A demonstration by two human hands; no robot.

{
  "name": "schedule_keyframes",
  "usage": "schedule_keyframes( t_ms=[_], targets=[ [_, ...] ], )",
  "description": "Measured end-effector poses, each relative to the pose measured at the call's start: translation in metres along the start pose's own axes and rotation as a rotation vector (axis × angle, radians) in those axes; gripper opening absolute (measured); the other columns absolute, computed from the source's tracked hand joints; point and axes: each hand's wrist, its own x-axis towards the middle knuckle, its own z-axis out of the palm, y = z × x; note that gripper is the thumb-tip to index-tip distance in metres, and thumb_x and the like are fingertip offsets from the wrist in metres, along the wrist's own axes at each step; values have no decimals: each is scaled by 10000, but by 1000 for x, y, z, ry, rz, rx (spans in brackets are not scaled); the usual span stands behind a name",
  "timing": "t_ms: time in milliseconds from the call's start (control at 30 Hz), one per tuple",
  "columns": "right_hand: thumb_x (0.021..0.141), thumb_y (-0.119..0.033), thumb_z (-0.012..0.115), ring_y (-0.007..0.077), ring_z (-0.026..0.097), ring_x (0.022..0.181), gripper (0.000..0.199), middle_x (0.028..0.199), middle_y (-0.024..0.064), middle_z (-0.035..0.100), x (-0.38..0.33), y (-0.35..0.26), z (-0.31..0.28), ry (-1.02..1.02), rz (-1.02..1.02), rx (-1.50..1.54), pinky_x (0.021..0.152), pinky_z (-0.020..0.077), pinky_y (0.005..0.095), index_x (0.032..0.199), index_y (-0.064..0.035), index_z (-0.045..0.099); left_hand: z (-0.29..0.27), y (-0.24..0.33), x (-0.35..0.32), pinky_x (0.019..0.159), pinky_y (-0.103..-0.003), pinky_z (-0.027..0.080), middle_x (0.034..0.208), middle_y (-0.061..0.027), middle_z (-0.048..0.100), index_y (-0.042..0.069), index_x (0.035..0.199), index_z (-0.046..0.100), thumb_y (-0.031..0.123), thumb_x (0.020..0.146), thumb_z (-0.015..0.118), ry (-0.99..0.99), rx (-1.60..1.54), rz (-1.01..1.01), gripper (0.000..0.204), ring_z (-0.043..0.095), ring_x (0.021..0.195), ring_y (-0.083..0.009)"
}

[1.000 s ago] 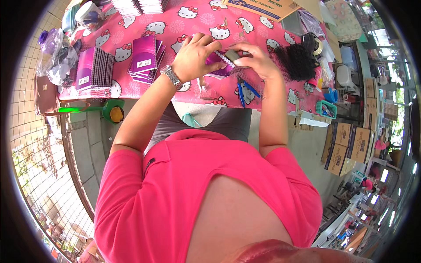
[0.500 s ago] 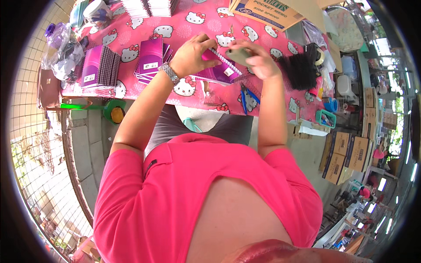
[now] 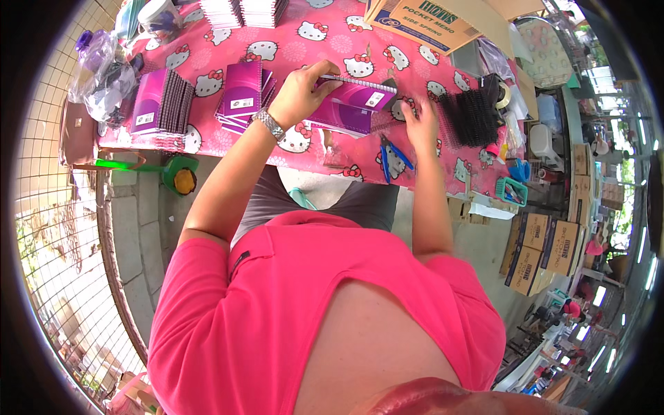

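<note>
My left hand (image 3: 302,95) grips a purple notebook (image 3: 356,95) by its left end, tilted up with a white-looking coil along its far edge. Beneath it, more purple notebooks (image 3: 346,119) lie flat. My right hand (image 3: 422,127) is open, thumb and fingers apart, beside a pile of black spiral coils (image 3: 470,117). Blue-handled pliers (image 3: 395,156) rest on the table between my hands, nearer me. A grey-green object (image 3: 392,86) is partly hidden behind the notebook's right end.
Stacked purple notebooks (image 3: 238,97) and a taller notebook stack (image 3: 162,104) stand to the left. A mug (image 3: 159,19), white-edged stacks (image 3: 263,12) and an open cardboard box (image 3: 422,24) are at the back. A tape roll (image 3: 504,95) and green basket (image 3: 512,191) sit right.
My right hand has let go of the grey-green object and moved right and nearer, toward the coils. The notebook in my left hand has turned and lifted, its coil now nearly level.
</note>
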Motion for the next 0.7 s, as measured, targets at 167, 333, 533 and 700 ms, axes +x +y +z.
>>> schedule_keyframes(
  t_ms=[167, 333, 533, 700],
  targets=[
    [849, -272, 721, 411, 564, 1043, 409, 1105, 194, 607, -113, -7, -9, -113, -68, -429, 874, 457, 490, 1177, -50, 620, 10, 0, -10, 588, -315, 520, 869, -145, 690, 25, 1096, 618, 243, 912, 695, 108, 136, -17, 296, 677, 693, -259],
    [817, -244, 745, 370, 588, 1013, 451, 1102, 181, 613, -135, -13, -11, -54, -5, -208, 864, 470, 455, 1196, -38, 614, 13, -2, -5, 595, -332, 531, 932, -164, 680, 23, 1107, 607, 236, 921, 680, 78, 106, 42, 292, 683, 733, -276],
    [767, -155, 773, 279, 637, 943, 505, 1080, 161, 629, -113, -94, -17, -103, -101, 339, 853, 492, 395, 1222, -18, 604, 15, 3, -11, 602, -387, 529, 778, -157, 652, 29, 960, 630, 230, 920, 678, 178, 38, 41, 211, 658, 679, -311],
    [749, -121, 758, 321, 605, 1053, 507, 1137, 160, 617, -84, -144, -8, -106, -308, 332, 918, 485, 404, 1222, -19, 606, 13, -2, -12, 612, -395, 543, 876, -167, 670, 28, 1003, 621, 208, 898, 699, 47, -8, -133, 223, 683, 745, -307]
  ],
)
